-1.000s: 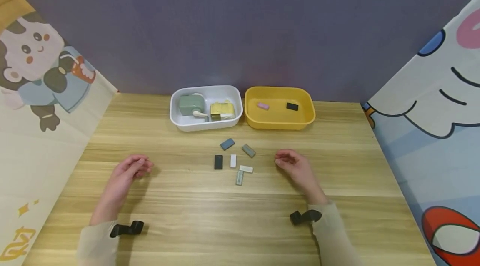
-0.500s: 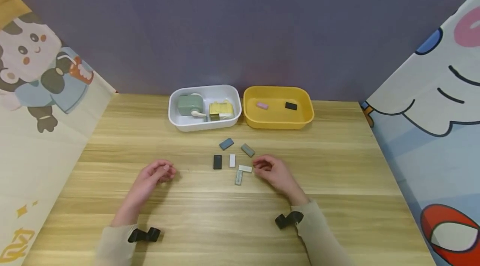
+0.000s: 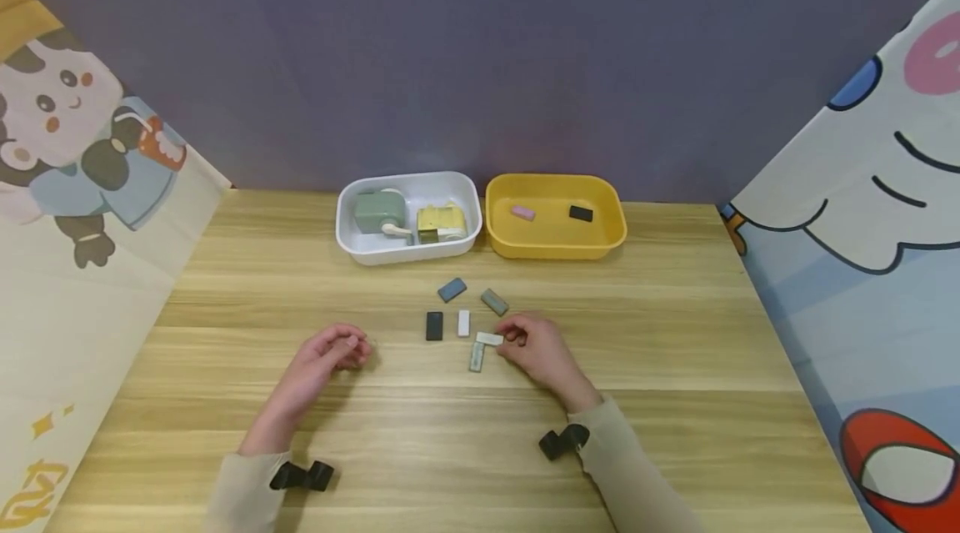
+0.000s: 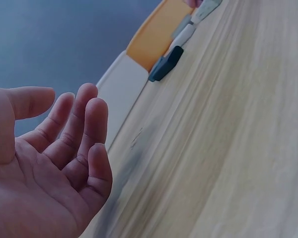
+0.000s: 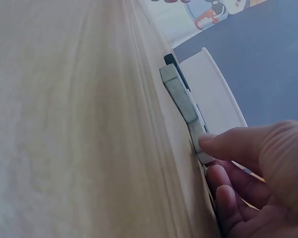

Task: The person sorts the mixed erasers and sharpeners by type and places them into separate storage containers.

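Note:
My right hand (image 3: 542, 351) is at the right end of a small whitish rectangular block (image 3: 489, 339), pinching that end between thumb (image 5: 211, 144) and fingers. Touching the block's left end is a grey-green block (image 3: 477, 357), which lies lengthwise towards me. Just behind are a white block (image 3: 463, 324) and an olive-grey block (image 3: 494, 301). A black block (image 3: 434, 326) and a blue-grey block (image 3: 452, 290) lie farther left. My left hand (image 3: 332, 356) hovers over the table left of the blocks, fingers loosely bent and holding nothing; its palm (image 4: 35, 193) shows in the left wrist view.
Behind the blocks stands a white bin (image 3: 345, 243) with a green toy piece (image 3: 380, 212) and a yellow one (image 3: 441, 220). Right beside it, a yellow bin (image 3: 555, 251) holds a pink block (image 3: 522, 213) and a black one (image 3: 581, 213). Printed panels flank the wooden table (image 3: 420, 450).
My right hand has moved left to the whitish block and taken its right end. The left hand has come in to the right, towards the blocks. The blocks lie as before.

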The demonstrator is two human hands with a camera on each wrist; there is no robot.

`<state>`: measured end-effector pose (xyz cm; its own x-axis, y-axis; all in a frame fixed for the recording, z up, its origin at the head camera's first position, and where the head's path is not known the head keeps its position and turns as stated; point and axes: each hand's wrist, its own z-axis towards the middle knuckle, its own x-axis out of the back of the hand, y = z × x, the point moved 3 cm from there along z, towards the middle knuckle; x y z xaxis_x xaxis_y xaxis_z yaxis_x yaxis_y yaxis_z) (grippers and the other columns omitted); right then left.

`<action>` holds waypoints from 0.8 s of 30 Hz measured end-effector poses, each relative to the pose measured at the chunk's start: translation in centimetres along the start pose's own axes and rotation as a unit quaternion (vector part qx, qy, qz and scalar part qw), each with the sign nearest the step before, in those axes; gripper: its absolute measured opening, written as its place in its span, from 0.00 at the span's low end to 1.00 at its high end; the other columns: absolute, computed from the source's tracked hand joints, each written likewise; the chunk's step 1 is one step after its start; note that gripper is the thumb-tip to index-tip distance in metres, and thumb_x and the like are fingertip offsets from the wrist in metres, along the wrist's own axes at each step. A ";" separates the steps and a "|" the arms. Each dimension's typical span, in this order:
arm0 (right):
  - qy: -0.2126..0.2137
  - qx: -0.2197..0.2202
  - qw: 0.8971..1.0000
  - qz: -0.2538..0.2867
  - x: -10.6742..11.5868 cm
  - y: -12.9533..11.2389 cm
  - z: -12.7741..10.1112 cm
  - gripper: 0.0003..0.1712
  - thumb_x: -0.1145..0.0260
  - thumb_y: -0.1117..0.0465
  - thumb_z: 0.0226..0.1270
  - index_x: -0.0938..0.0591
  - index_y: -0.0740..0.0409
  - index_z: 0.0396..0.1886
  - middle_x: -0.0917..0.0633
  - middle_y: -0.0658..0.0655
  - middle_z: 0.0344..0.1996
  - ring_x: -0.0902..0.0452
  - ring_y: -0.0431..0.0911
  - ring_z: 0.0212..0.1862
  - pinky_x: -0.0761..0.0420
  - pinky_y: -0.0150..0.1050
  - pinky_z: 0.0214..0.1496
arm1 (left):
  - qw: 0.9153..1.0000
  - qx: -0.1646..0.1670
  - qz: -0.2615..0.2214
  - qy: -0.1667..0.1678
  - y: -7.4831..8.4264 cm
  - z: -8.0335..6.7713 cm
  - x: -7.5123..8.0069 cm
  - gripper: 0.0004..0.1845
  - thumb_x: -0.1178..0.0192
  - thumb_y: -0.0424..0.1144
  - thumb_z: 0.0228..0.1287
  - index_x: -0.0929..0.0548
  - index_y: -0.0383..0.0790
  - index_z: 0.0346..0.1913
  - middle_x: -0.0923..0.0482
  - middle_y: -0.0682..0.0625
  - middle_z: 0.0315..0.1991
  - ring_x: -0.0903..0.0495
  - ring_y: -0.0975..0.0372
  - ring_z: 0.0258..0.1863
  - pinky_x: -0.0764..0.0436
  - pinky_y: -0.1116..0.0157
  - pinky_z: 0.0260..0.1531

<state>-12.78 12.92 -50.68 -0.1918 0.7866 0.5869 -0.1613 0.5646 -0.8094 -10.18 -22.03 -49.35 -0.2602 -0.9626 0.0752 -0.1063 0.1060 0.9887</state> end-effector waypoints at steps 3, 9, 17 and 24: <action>0.000 -0.008 1.000 0.006 0.0 -0.1 0.0 0.12 0.23 0.67 0.56 0.13 0.55 0.40 0.18 0.47 0.30 0.23 0.40 0.34 0.21 0.34 0.36 | 1.000 0.001 0.001 -0.003 -0.1 0.0 -0.2 0.20 0.51 0.39 0.79 0.28 0.20 0.54 0.17 0.45 0.43 0.18 0.61 0.40 0.19 0.63 0.44; -0.004 -0.016 0.999 0.030 0.4 0.1 -0.2 0.12 0.24 0.66 0.57 0.13 0.55 0.41 0.16 0.46 0.31 0.21 0.40 0.34 0.19 0.35 0.37 | 1.000 0.001 0.000 -0.005 -0.3 0.0 -0.4 0.20 0.51 0.39 0.79 0.28 0.19 0.54 0.18 0.40 0.44 0.18 0.60 0.41 0.19 0.64 0.44; -0.015 -0.030 0.998 0.059 0.7 0.3 -0.2 0.14 0.25 0.67 0.59 0.13 0.55 0.45 0.14 0.49 0.37 0.19 0.42 0.38 0.17 0.36 0.41 | 1.000 0.010 0.001 -0.005 -0.6 0.1 -0.7 0.20 0.51 0.40 0.79 0.27 0.20 0.53 0.18 0.39 0.44 0.18 0.57 0.42 0.19 0.63 0.45; 0.003 -0.028 0.996 0.082 1.6 0.5 -0.1 0.13 0.26 0.68 0.61 0.13 0.58 0.46 0.14 0.52 0.39 0.18 0.44 0.42 0.17 0.36 0.44 | 0.999 0.020 0.005 -0.030 -1.2 0.5 -0.8 0.19 0.51 0.40 0.79 0.26 0.23 0.54 0.20 0.36 0.45 0.18 0.56 0.42 0.21 0.64 0.44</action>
<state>-13.06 14.51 -50.15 -0.2048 0.8707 0.4471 -0.0736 0.4418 -0.8941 -10.30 -21.27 -50.70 -0.3181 -0.9449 0.0769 -0.1406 0.1272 0.9819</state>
